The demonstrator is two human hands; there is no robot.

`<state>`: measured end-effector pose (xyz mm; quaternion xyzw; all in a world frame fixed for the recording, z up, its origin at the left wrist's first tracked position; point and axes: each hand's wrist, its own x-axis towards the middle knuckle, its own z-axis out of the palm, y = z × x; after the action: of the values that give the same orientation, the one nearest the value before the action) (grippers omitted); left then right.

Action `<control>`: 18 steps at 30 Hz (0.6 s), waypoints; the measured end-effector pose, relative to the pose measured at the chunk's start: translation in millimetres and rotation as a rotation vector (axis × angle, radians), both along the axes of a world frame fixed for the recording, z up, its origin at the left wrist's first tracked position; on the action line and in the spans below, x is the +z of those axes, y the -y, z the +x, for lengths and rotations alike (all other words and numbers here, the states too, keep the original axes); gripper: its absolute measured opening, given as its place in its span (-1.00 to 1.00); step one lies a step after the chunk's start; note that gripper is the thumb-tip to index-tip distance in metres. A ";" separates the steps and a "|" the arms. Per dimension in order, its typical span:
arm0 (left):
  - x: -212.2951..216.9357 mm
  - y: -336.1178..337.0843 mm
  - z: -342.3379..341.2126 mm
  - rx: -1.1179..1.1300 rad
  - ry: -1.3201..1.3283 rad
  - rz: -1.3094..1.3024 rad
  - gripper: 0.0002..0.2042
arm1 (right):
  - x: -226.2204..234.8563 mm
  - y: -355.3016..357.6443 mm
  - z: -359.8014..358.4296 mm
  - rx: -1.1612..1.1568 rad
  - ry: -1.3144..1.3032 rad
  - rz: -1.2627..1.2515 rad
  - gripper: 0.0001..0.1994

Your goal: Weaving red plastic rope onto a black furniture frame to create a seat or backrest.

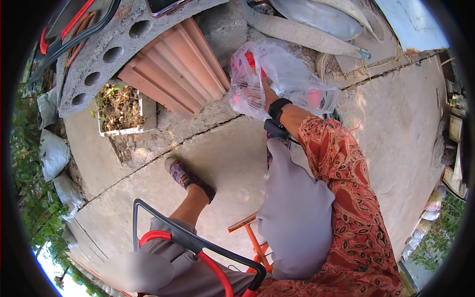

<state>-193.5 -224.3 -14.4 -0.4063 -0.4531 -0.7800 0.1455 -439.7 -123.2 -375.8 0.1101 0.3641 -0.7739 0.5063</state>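
Note:
My right arm, in a red patterned sleeve with a black watch [278, 109] at the wrist, reaches forward. My right hand [263, 90] is inside a clear, dark-printed plastic bag [302, 76] on the ground. Crumpled film covers its fingers, so their grip does not show. Something bright red [250, 60] lies by the fingertips, and a paler red patch [312, 97] shows through the bag's right side. My left hand is not seen. Over my left leg stands a black and red curved frame [185, 238].
Left of the bag a ribbed terracotta tile [178, 69] leans on a grey block with round holes [141, 29]. A white planter [123, 132] with dry plants stands by it. Pale curved pieces [302, 29] lie beyond the bag. An orange stool [250, 237] is between my legs.

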 end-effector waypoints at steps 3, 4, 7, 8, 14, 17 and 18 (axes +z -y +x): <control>7.2 -2.1 0.9 -0.022 -0.059 0.033 -0.86 | -14.0 -24.6 -33.5 -0.074 0.425 -0.131 -0.58; 9.2 -3.3 3.7 -0.014 -0.069 0.038 -0.85 | -6.4 -26.2 -36.6 0.131 0.039 0.134 -0.60; 14.5 -6.7 12.9 0.004 -0.113 0.062 -0.85 | 27.8 -32.1 -48.9 0.711 -1.166 0.912 -0.63; 16.2 -7.9 15.7 0.008 -0.130 0.072 -0.85 | 42.0 -35.9 -54.0 0.890 -1.580 1.167 -0.63; 42.2 -17.2 35.7 0.016 -0.234 0.127 -0.83 | 125.0 -109.0 -50.3 0.266 -1.281 0.907 -0.65; 59.7 -24.0 45.3 0.012 -0.281 0.142 -0.83 | 183.0 -138.7 -37.7 0.022 -0.876 0.598 -0.74; 65.7 -26.5 49.2 0.013 -0.292 0.146 -0.83 | 206.9 -145.0 -31.4 0.048 -0.861 0.632 -0.74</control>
<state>-144.3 -197.7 51.3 -0.5009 -0.3720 -0.7425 0.2438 -471.1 21.7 -168.9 -0.0786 0.7567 -0.5900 0.2706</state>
